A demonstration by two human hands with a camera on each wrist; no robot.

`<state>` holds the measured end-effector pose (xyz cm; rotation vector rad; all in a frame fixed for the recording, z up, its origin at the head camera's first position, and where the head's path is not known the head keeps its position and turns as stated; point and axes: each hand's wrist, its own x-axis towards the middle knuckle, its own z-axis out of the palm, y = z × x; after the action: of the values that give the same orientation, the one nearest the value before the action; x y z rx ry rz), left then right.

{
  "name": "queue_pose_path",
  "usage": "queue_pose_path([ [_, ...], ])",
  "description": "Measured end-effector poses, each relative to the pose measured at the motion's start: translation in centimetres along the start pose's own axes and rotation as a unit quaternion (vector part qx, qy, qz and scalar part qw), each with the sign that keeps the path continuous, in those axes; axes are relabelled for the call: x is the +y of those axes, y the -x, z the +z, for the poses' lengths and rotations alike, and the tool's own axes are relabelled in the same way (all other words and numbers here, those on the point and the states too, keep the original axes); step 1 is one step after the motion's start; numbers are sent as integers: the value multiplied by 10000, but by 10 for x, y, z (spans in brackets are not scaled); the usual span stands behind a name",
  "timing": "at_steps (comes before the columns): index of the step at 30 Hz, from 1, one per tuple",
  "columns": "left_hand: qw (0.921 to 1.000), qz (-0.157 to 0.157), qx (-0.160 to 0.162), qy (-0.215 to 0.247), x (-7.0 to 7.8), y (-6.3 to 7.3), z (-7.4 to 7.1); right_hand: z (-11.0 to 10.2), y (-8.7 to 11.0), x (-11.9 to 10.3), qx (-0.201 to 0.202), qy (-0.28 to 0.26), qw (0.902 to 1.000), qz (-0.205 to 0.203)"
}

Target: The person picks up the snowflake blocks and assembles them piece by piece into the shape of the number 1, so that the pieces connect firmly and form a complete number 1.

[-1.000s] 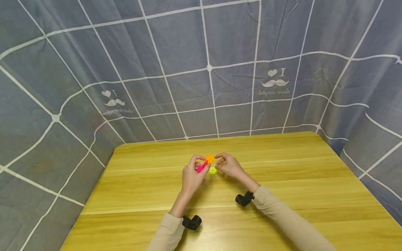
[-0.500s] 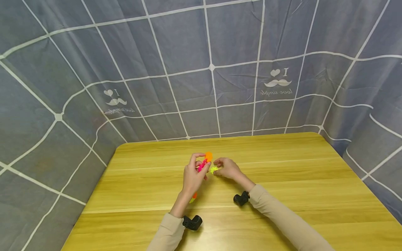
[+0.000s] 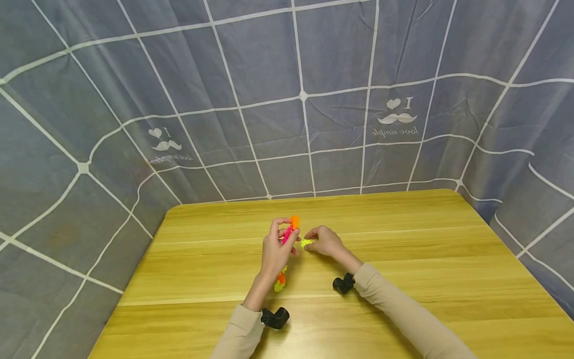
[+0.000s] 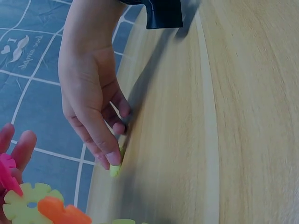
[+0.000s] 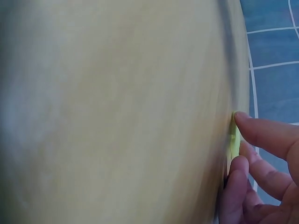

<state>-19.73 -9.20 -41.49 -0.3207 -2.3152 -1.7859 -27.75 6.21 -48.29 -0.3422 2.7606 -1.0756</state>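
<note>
My left hand point(image 3: 275, 248) grips a chain of notched plastic snowflake discs above the table. At its upper end is an orange disc point(image 3: 295, 221), with a pink disc point(image 3: 287, 234) just below. The chain's lower end shows under the hand, with a yellow disc point(image 3: 280, 286) at the tip; the stretch between is hidden by the hand. In the left wrist view, another orange disc point(image 4: 65, 213) slots into a yellow one. To the right, my right hand point(image 3: 328, 242) pinches a single yellow disc point(image 5: 235, 144) between thumb and fingers, close over the tabletop.
The wood-grain table point(image 3: 403, 249) stretches around both hands. A grey curtain point(image 3: 269, 124) with white grid lines hangs behind its far edge and along both sides. A black wrist camera point(image 3: 275, 318) sits on the left sleeve, another point(image 3: 344, 283) on the right.
My right hand has lowered from beside the orange disc and taken hold of the loose yellow disc. The left hand's chain has turned, bringing its yellow and orange lower end into sight.
</note>
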Motion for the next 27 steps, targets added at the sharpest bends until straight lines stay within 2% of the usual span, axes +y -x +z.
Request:
queue_pose_path([
  [9,9996,176,-11,-206,1,2,0,-3,5,3,0,-155,9999,-61],
  [16,9994,113,97,-309,0,2,1,-4,7,6,-80,-1094,9939,-93],
  [19,9995,32,88,-291,-1,2,3,-6,10,7,56,-1256,9920,-118],
  [27,9997,-85,-55,-203,-4,1,7,-17,17,7,455,-1169,9915,-335],
])
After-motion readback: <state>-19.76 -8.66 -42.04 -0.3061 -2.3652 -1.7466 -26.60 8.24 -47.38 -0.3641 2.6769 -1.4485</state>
